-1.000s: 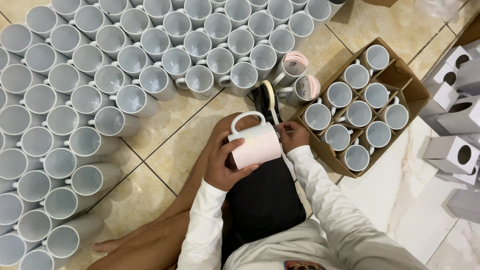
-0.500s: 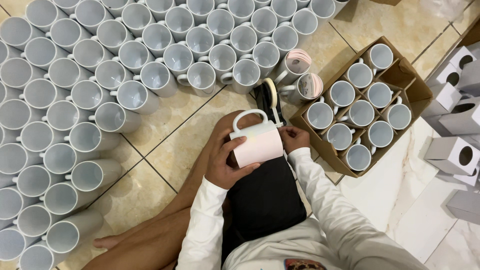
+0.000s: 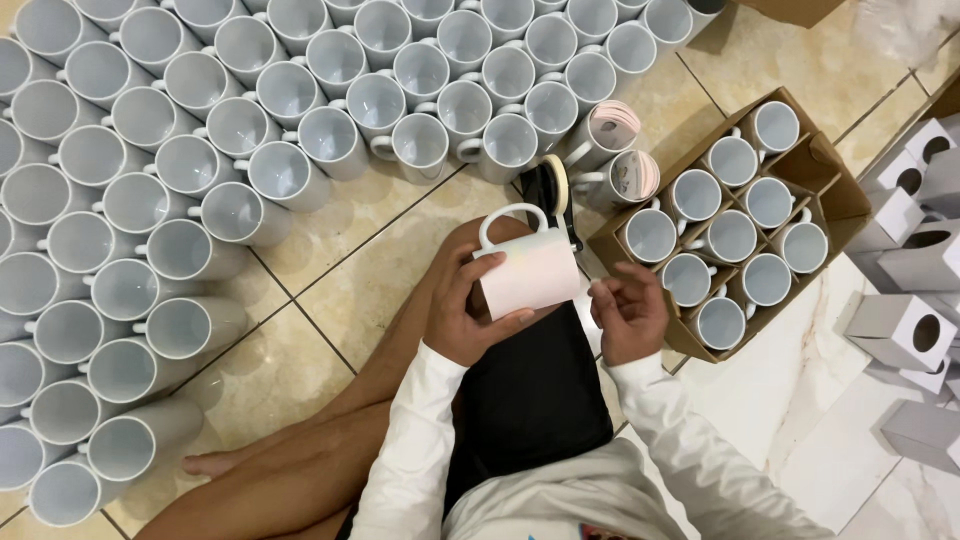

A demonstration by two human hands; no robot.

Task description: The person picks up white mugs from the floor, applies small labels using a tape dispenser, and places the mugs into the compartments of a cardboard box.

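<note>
I sit on a tiled floor with a white mug (image 3: 527, 268) lying on its side over my lap, handle pointing up and away. My left hand (image 3: 465, 310) wraps around the mug's left side and grips it. My right hand (image 3: 628, 315) hovers just right of the mug, fingers loosely curled, apart from it and holding nothing that I can make out. A tape dispenser (image 3: 553, 190) lies on the floor just beyond the mug.
Several rows of white mugs (image 3: 290, 170) cover the floor to the left and ahead. A cardboard box (image 3: 825, 190) with divided cells of mugs stands at right. Two mugs with pink wraps (image 3: 620, 150) lie beside it. Small white cartons (image 3: 905, 330) sit at far right.
My right hand has come off the mug and moved right and down. The mug has stayed in my left hand, tilted slightly.
</note>
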